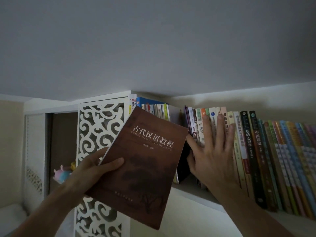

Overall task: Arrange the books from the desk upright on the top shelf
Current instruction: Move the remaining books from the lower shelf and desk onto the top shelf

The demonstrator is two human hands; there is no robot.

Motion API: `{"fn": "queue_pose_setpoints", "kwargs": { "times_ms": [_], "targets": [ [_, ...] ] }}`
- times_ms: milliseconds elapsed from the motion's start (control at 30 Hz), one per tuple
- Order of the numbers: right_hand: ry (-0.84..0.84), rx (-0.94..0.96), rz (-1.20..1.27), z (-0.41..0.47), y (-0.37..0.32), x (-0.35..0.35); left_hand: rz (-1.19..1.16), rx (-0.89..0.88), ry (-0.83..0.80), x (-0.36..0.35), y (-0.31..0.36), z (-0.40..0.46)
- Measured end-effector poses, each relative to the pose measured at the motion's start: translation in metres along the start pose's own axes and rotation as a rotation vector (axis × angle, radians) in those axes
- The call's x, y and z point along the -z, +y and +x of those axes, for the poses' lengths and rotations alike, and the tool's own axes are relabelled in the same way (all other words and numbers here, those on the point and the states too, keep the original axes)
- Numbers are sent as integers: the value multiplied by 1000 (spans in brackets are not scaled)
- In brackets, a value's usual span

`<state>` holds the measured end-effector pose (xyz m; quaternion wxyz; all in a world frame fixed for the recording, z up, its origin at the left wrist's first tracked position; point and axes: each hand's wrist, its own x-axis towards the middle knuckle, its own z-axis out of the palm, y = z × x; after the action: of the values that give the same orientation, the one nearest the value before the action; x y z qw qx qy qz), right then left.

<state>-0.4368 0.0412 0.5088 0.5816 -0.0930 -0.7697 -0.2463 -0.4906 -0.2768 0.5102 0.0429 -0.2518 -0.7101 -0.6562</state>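
Observation:
My left hand [95, 166] grips a brown paperback [145, 166] with white Chinese title lettering by its lower left edge, thumb across the cover. The book is raised and tilted in front of the top shelf [193, 194]. My right hand [212, 151] lies flat with straight, spread fingers against the spines of a row of upright books [266, 161] on that shelf. A dark gap [183, 161] shows between the brown book's right edge and my right hand. A second group of upright books [153, 108] stands at the shelf's far left, partly hidden by the brown book.
A white fretwork side panel [97, 127] stands left of the shelf, with a pastel toy figure [62, 173] in the compartment behind it. The ceiling is close above the shelf. The row of colourful spines runs on to the right edge of view.

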Motion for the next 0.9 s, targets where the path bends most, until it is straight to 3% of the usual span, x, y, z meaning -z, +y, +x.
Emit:
{"fn": "queue_pose_setpoints", "kwargs": {
  "times_ms": [367,900],
  "targets": [
    [-41,4,-50,0,-2,5,532,-146,200,9,63,10],
    [-32,-7,-5,1,-4,2,715,-132,306,2,74,10]
  ]
}}
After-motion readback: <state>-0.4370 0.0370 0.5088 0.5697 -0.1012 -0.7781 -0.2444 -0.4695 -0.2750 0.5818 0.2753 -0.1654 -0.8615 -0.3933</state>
